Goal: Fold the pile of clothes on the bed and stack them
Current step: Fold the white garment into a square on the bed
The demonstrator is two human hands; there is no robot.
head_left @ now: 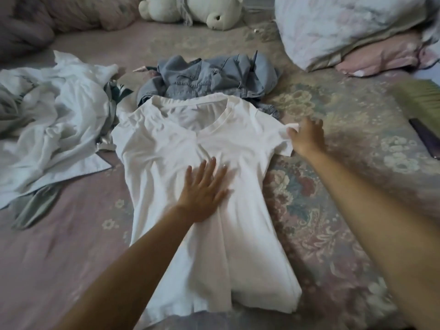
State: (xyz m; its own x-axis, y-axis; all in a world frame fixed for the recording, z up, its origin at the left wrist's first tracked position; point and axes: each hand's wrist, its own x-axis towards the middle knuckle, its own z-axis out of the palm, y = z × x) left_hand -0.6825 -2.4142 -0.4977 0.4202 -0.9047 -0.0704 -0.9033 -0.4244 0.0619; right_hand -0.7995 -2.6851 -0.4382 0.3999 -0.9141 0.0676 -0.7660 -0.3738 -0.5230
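Plain white V-neck cotton t-shirt point(181, 144) spread face-up in the middle of the bed point(333, 186), collar pointing away, hem nearest the camera, already narrower on the right where the side looks tucked under along the lower edge. Thin, soft jersey by the look of it, so probably featherlight, floppy, zero stiffness, happy to wrinkle and slide on itself. Left hand point(202, 194) flat on the chest area, fingers straight and spread, just pressing the fabric down, not gripping anything. Right hand point(306, 136) out at the right short sleeve point(287, 139), thumb and fingers pinching the sleeve's edge, a little corner of white poking up past the thumb. Good spot to grab, honestly: seams and hems hold shape better than the middle of the cloth, so sleeve edge, shoulder seam or bottom hem seem like the safest handles, with the flat palm as an anchor so nothing drags. Quilted floral bedspread underneath, pink and grey-green, slightly textured, likely enough grip to stop the shirt skating around. Crumpled pale blue denim garment point(209, 77) bunched just behind the collar, touching it, looks heavier and stiffer with thick seams. Rumpled heap of white and grey-green clothes point(47, 120) off to the left, still unfolded. Nothing stacked yet as far as visible. Cream plush bear point(190, 10) and floral pillow point(345, 27) up at the head of the bed.
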